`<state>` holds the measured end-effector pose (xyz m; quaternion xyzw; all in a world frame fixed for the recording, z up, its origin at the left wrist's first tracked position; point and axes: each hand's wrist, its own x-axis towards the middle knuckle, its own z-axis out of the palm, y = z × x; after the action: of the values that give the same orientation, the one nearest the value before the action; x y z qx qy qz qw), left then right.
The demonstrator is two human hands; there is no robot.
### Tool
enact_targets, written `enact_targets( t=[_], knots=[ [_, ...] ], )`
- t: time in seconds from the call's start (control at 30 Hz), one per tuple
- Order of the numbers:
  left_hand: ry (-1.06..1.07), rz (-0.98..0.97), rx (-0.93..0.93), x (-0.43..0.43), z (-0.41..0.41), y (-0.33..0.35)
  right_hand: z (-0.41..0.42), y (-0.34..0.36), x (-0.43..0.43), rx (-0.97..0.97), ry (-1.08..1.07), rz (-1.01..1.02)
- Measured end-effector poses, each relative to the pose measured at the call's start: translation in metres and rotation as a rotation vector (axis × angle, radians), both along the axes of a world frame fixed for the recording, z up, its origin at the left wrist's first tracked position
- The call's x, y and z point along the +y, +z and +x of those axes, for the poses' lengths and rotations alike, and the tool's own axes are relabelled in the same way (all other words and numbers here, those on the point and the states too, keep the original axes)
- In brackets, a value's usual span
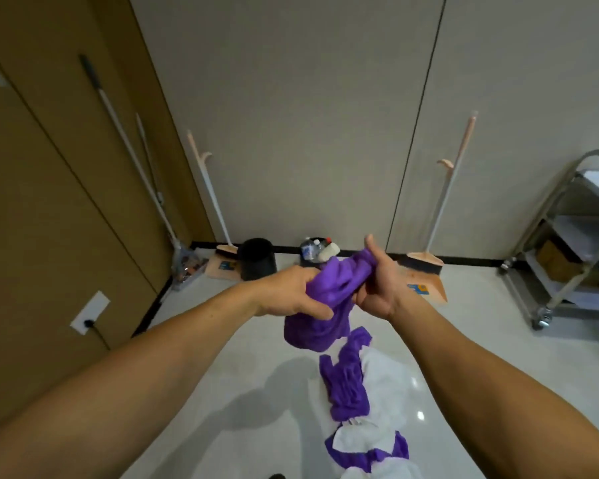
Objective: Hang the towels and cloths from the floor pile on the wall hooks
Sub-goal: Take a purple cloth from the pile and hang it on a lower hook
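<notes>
I hold a bunched purple cloth [329,299] in front of me with both hands, above the floor. My left hand [287,293] grips its left side, fingers curled under it. My right hand [377,281] clutches its upper right part, thumb pointing up. The cloth's lower end hangs loose between my arms. Below it on the pale floor lies the pile of purple cloths [348,385] and white towels [384,382], stretching toward the bottom edge. No wall hooks are visible on the pale wall ahead.
Two brooms [440,202] with dustpans lean on the pale wall [291,115]. A black bin [256,259] and a tray of bottles [317,250] stand at the baseboard. Mop handles [125,140] lean in the left corner by brown panels. A metal trolley [567,236] stands at right.
</notes>
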<state>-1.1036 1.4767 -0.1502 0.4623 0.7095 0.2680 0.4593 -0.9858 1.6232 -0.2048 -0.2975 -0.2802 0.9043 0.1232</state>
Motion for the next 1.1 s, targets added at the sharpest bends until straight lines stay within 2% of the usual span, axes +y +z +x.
enact_targets(
  t=[0.07, 0.13, 0.2, 0.23, 0.3, 0.33, 0.43, 0.53, 0.67, 0.77, 0.9, 0.93, 1.03, 1.1],
  knots=[
    [-0.046, -0.043, -0.009, -0.024, -0.009, 0.006, -0.017, 0.013, -0.019, -0.049, 0.1, 0.12],
    [-0.012, -0.071, -0.145, -0.047, -0.02, 0.009, -0.034, 0.022, -0.039, -0.04, 0.138, 0.178],
    [0.261, -0.027, -0.354, -0.07, -0.035, 0.008, -0.048, 0.032, -0.056, -0.001, 0.161, 0.184],
    [0.453, 0.01, -0.399, -0.081, -0.043, 0.008, -0.053, 0.037, -0.064, 0.025, 0.211, 0.203],
    [0.774, 0.057, -0.35, -0.1, -0.061, 0.003, -0.063, 0.044, -0.079, 0.046, 0.321, 0.304],
    [0.848, 0.064, -0.341, -0.109, -0.07, -0.001, -0.068, 0.048, -0.087, 0.057, 0.371, 0.37],
    [0.815, 0.082, -0.511, -0.129, -0.083, -0.003, -0.09, 0.059, -0.114, 0.14, 0.505, 0.492],
    [0.867, 0.137, -0.501, -0.152, -0.099, 0.0, -0.117, 0.067, -0.139, 0.131, 0.557, 0.529],
    [0.868, 0.076, -0.514, -0.193, -0.13, 0.004, -0.15, 0.071, -0.166, -0.016, 0.51, 0.633],
    [1.032, 0.13, -0.344, -0.221, -0.157, 0.001, -0.173, 0.075, -0.198, -0.028, 0.394, 0.689],
    [1.282, 0.306, -0.209, -0.268, -0.197, -0.003, -0.206, 0.093, -0.225, 0.054, 0.127, 0.496],
    [1.241, 0.286, -0.236, -0.283, -0.206, -0.001, -0.214, 0.097, -0.23, 0.076, 0.114, 0.447],
    [0.816, 0.017, -0.424, -0.316, -0.221, 0.009, -0.235, 0.103, -0.247, 0.166, 0.161, 0.306],
    [0.633, -0.094, -0.384, -0.333, -0.226, 0.011, -0.249, 0.106, -0.26, 0.212, 0.221, 0.262]
  ],
)
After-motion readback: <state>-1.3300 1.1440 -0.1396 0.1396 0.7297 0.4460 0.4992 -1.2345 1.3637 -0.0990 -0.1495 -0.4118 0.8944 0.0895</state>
